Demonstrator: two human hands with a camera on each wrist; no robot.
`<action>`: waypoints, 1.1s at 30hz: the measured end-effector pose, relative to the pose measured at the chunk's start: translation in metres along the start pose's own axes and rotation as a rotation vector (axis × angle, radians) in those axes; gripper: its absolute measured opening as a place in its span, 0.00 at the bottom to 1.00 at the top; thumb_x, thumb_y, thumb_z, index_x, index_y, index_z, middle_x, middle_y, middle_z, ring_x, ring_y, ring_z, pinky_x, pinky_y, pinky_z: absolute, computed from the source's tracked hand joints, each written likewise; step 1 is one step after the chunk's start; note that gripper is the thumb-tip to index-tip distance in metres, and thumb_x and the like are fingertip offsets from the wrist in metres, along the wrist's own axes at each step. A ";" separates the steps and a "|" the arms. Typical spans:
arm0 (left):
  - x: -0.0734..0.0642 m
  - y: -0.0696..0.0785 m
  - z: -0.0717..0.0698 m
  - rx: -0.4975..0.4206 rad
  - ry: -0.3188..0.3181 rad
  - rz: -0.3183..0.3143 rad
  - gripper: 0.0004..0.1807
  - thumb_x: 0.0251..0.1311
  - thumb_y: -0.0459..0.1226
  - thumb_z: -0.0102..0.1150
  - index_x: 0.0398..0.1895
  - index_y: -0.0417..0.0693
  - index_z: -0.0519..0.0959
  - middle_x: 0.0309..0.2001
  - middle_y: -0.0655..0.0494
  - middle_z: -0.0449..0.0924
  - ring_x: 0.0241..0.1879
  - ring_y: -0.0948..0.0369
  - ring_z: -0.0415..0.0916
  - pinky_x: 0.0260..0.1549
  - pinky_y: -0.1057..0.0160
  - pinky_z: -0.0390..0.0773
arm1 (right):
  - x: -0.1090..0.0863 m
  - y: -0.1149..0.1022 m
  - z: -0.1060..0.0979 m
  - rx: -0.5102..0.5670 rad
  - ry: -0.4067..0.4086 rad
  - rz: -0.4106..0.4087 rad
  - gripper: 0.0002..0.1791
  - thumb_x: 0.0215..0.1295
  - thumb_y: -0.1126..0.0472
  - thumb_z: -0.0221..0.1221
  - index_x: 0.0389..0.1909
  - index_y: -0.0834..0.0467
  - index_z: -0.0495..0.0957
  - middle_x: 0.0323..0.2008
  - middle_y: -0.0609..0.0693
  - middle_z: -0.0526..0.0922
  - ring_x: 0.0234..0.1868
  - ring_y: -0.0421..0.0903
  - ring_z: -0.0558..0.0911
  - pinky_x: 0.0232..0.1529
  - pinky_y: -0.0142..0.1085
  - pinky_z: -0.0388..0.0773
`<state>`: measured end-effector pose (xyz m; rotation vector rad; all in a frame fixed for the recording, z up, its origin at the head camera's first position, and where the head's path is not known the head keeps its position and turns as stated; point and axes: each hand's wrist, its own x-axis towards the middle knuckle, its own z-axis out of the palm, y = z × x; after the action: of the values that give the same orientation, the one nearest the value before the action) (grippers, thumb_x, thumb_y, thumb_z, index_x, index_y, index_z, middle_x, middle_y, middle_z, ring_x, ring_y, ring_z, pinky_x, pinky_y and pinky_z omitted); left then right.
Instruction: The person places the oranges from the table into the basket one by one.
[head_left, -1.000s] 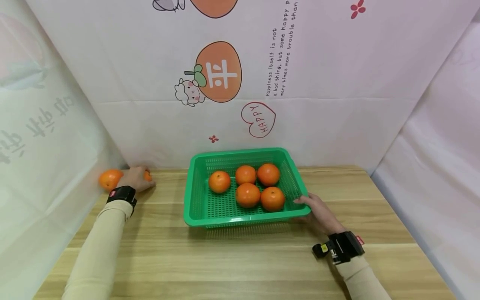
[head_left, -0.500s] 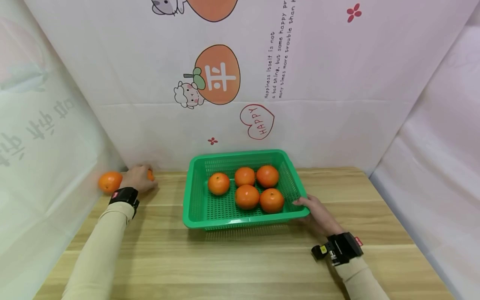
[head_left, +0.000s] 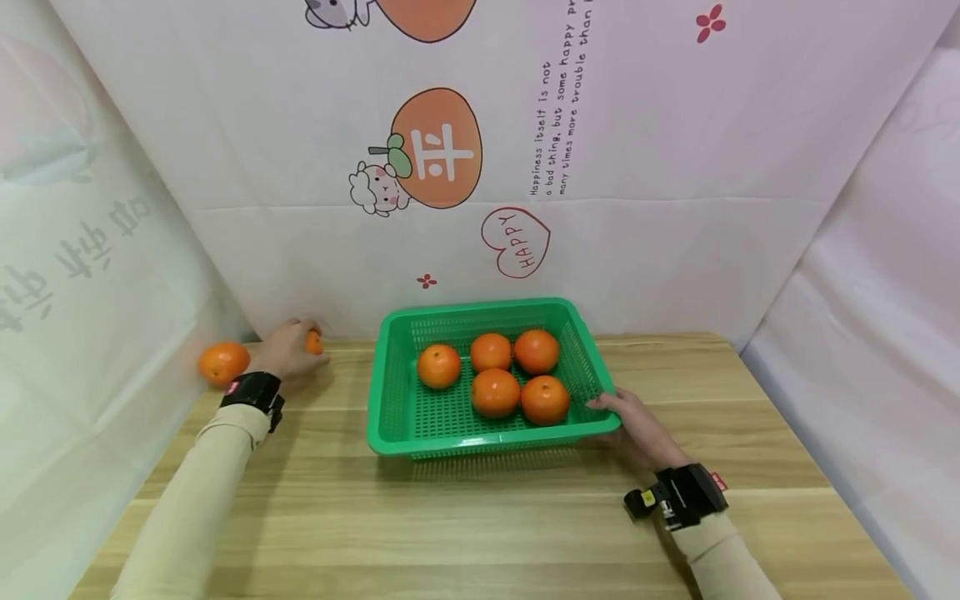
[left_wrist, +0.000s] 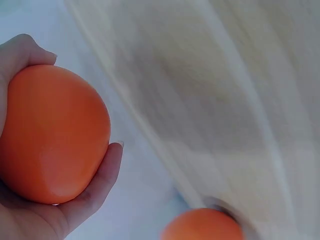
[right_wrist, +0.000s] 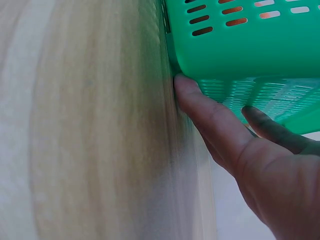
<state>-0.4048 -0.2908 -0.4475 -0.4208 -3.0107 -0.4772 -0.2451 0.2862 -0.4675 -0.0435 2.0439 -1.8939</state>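
Observation:
At the table's back left, my left hand (head_left: 287, 350) grips an orange (head_left: 313, 342), its fingers and thumb curled round the fruit. The left wrist view shows this orange (left_wrist: 55, 135) close up, smooth and round, apart from the table. A second orange (head_left: 223, 364) rests in the back left corner beside that hand. My right hand (head_left: 642, 429) grips the near right corner of a green plastic basket (head_left: 480, 440), with fingertips over its rim. In the right wrist view, one finger (right_wrist: 215, 115) lies low against the basket wall (right_wrist: 240, 55). Several oranges (head_left: 496, 393) sit inside, mostly toward the right.
The wooden table (head_left: 465, 533) ends at a white printed cloth (head_left: 637, 267) behind the basket. More white cloth (head_left: 97, 400) hangs along the left, and another white cloth (head_left: 877, 333) lines the right side. Bare wood lies between the left hand and the basket.
My left hand has moved slightly right and away from the corner orange, carrying the gripped orange with it. The right hand and the basket have stayed in place.

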 end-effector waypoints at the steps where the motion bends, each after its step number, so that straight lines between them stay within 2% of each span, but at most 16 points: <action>1: 0.000 0.004 -0.002 0.000 0.006 0.007 0.27 0.59 0.43 0.70 0.56 0.35 0.78 0.48 0.35 0.79 0.40 0.46 0.77 0.40 0.49 0.79 | 0.000 0.000 0.000 -0.005 0.005 0.001 0.38 0.76 0.57 0.50 0.81 0.69 0.52 0.72 0.73 0.66 0.58 0.46 0.84 0.56 0.38 0.83; 8: 0.001 0.025 -0.010 0.036 0.037 0.072 0.25 0.58 0.42 0.67 0.56 0.38 0.79 0.49 0.37 0.79 0.40 0.47 0.76 0.40 0.50 0.79 | 0.000 -0.001 0.000 -0.017 0.007 0.004 0.39 0.75 0.56 0.50 0.81 0.68 0.52 0.71 0.73 0.68 0.57 0.46 0.84 0.57 0.37 0.83; 12: 0.000 0.037 -0.015 0.028 0.045 0.105 0.25 0.58 0.43 0.67 0.56 0.39 0.79 0.50 0.38 0.80 0.42 0.47 0.77 0.41 0.49 0.79 | 0.000 -0.001 0.000 -0.008 0.004 0.004 0.39 0.75 0.57 0.50 0.80 0.69 0.53 0.70 0.72 0.70 0.56 0.45 0.85 0.56 0.37 0.83; 16: 0.000 0.048 -0.014 -0.041 0.094 0.154 0.24 0.56 0.42 0.69 0.53 0.39 0.81 0.45 0.39 0.81 0.38 0.49 0.76 0.36 0.55 0.76 | 0.000 0.000 0.000 -0.001 -0.001 0.002 0.39 0.75 0.57 0.50 0.81 0.69 0.52 0.70 0.72 0.69 0.56 0.45 0.85 0.56 0.37 0.83; 20: -0.003 0.063 -0.013 -0.140 0.133 0.195 0.21 0.55 0.40 0.70 0.51 0.40 0.83 0.41 0.42 0.82 0.35 0.52 0.74 0.33 0.59 0.71 | 0.000 -0.001 0.000 0.000 -0.003 0.004 0.38 0.75 0.57 0.50 0.80 0.70 0.53 0.66 0.67 0.75 0.55 0.44 0.86 0.56 0.36 0.83; 26: -0.012 0.092 -0.023 -0.230 0.120 0.222 0.21 0.58 0.41 0.72 0.53 0.43 0.82 0.51 0.44 0.84 0.43 0.51 0.79 0.39 0.58 0.77 | 0.001 -0.002 0.001 0.009 -0.009 0.003 0.38 0.75 0.58 0.50 0.79 0.71 0.54 0.59 0.59 0.82 0.52 0.41 0.87 0.55 0.35 0.83; 29: -0.019 0.109 -0.029 -0.256 0.118 0.265 0.23 0.59 0.41 0.73 0.55 0.41 0.82 0.54 0.43 0.83 0.45 0.50 0.80 0.40 0.56 0.79 | 0.001 -0.002 0.001 0.013 -0.012 0.000 0.38 0.75 0.58 0.50 0.79 0.71 0.53 0.61 0.61 0.80 0.52 0.42 0.86 0.55 0.36 0.83; 33: -0.026 0.127 -0.032 -0.263 0.125 0.340 0.22 0.59 0.41 0.73 0.55 0.42 0.82 0.55 0.43 0.82 0.43 0.51 0.79 0.37 0.58 0.81 | 0.001 -0.003 0.001 0.010 -0.005 -0.002 0.38 0.75 0.58 0.50 0.80 0.70 0.53 0.65 0.65 0.76 0.55 0.44 0.86 0.56 0.37 0.84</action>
<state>-0.3441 -0.1910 -0.3821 -0.8650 -2.6849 -0.8323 -0.2460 0.2848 -0.4649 -0.0479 2.0319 -1.9027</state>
